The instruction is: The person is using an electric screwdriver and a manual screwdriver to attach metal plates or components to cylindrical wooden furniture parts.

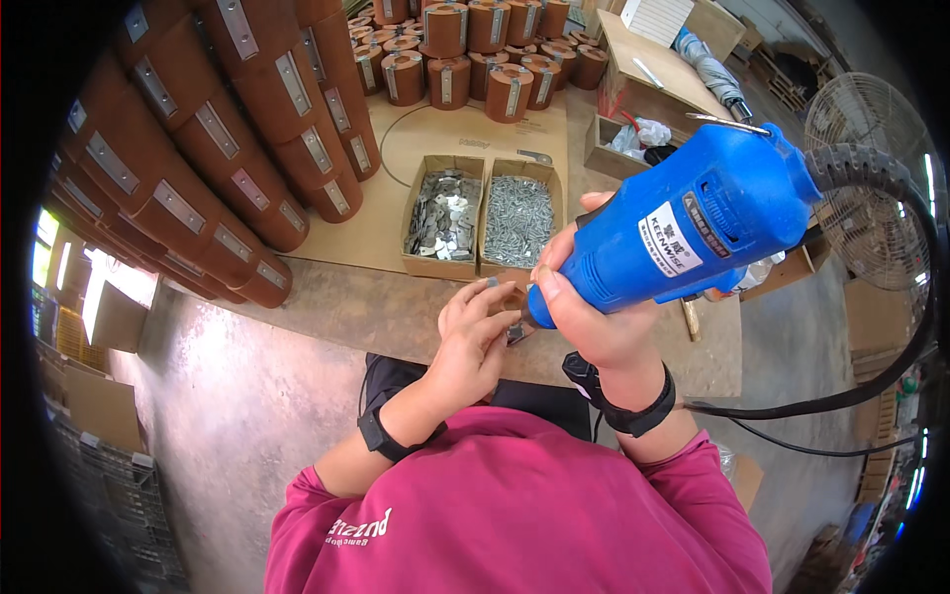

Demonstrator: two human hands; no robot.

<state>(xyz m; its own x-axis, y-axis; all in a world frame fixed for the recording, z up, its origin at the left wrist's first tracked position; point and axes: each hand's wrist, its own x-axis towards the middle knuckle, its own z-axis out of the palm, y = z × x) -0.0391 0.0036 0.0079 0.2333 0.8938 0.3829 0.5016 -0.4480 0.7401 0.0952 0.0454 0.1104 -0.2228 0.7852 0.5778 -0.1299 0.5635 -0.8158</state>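
Note:
My right hand [594, 307] is wrapped round a blue corded power screwdriver [683, 223], its nose pointing down and left toward the table edge. Close by that nose, my left hand [470, 342] has its fingers bent together on a small part. That part is mostly hidden by the fingers; only a bit of brown and dark metal shows. Just beyond my hands stand two open cardboard boxes. The left box [438, 267] contains flat metal plates [445, 218], and the right box [561, 213] contains many small screws [518, 220].
Tall stacks of brown cylinders [213, 139] with metal strips lean in at the left. More brown cylinders [510, 91] stand at the table's back. A black hose [871, 168] runs from the tool round the right side, near a fan [861, 129]. A wooden bin [606, 148] sits back right.

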